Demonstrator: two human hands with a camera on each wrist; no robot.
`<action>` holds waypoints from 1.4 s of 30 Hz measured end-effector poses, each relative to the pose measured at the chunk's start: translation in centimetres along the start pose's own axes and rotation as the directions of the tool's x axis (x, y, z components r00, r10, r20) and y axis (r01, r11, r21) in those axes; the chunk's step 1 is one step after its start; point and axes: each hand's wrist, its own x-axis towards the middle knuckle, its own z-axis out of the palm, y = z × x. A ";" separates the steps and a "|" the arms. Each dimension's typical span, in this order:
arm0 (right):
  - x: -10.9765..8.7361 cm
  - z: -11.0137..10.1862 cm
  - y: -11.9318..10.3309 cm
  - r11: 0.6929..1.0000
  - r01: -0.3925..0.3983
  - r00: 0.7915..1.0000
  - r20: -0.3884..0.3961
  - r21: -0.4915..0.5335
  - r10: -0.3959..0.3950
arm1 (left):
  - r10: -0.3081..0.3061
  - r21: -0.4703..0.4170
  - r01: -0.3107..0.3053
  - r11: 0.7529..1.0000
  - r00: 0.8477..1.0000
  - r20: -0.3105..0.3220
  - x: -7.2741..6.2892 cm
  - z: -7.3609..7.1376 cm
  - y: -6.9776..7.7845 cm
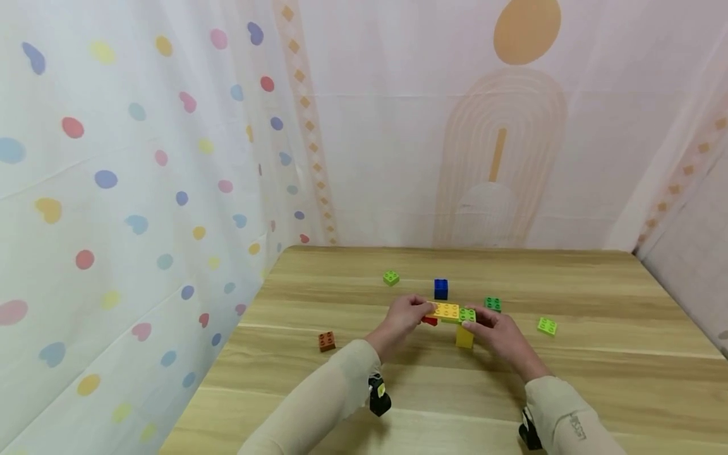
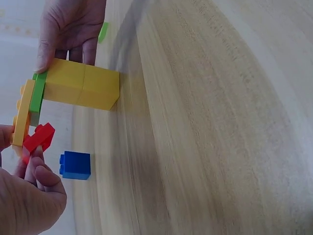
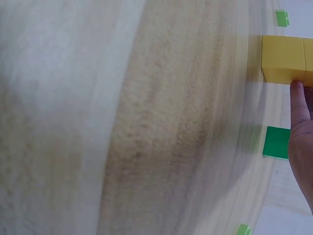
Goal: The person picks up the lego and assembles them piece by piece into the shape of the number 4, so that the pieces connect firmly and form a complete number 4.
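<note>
Two yellow bricks stand stacked on the table, topped by a light green brick. A flat orange-yellow brick lies on the green one and juts out toward the left. Under its jutting end is a red brick. My left hand pinches the orange-yellow and red bricks together, fingertips below the red one. At the stack's other side, my right hand grips its upper part between thumb and fingers. One finger shows along the yellow side in the right wrist view.
Behind the stack stand a blue brick and a dark green brick. Light green bricks lie at back left and at right. A brown brick sits left on the wooden table. Curtains hang beyond.
</note>
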 end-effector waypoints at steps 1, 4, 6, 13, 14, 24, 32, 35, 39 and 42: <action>0.0 0.0 0.0 1.000 -0.006 1.000 -0.002 0.003 0.006 | -0.002 0.008 0.002 1.000 1.000 0.000 0.0 0.0 0.0; -0.1 0.0 0.1 1.000 -0.011 1.000 0.016 0.005 0.011 | -0.006 0.018 0.006 1.000 1.000 0.004 0.2 0.0 -0.3; -0.1 0.0 0.1 1.000 -0.011 1.000 0.017 0.011 0.011 | 0.000 0.016 0.000 1.000 1.000 0.006 0.2 0.0 -0.4; 0.2 -0.2 -0.1 1.000 0.012 1.000 0.011 -0.002 -0.012 | 0.005 -0.039 -0.004 0.999 1.000 0.006 0.5 -0.2 -0.7; 0.2 -0.2 -0.1 1.000 0.015 1.000 0.012 -0.007 -0.015 | 0.002 -0.065 -0.002 0.998 1.000 0.002 0.5 -0.3 -0.8; 0.2 0.0 -0.4 1.000 0.022 1.000 0.010 -0.006 -0.022 | 0.019 -0.192 -0.029 0.981 0.999 -0.051 0.5 -1.5 -2.9; 0.1 -0.1 -0.2 1.000 0.018 1.000 0.011 -0.013 -0.018 | 0.033 -0.239 -0.042 0.970 0.999 -0.041 0.6 -1.6 -2.9; 0.1 -0.1 -0.2 1.000 0.016 1.000 0.014 -0.011 -0.016 | 0.033 -0.274 -0.041 0.961 0.999 -0.033 0.7 -1.6 -2.9; 0.1 -0.1 -0.3 1.000 0.013 1.000 0.017 0.000 -0.013 | 0.032 -0.297 -0.039 0.954 0.999 -0.028 0.7 -1.8 -3.0; 0.1 -0.1 -0.2 1.000 0.013 1.000 0.019 0.004 -0.013 | 0.034 -0.308 -0.039 0.950 0.999 -0.019 0.5 -1.9 -3.0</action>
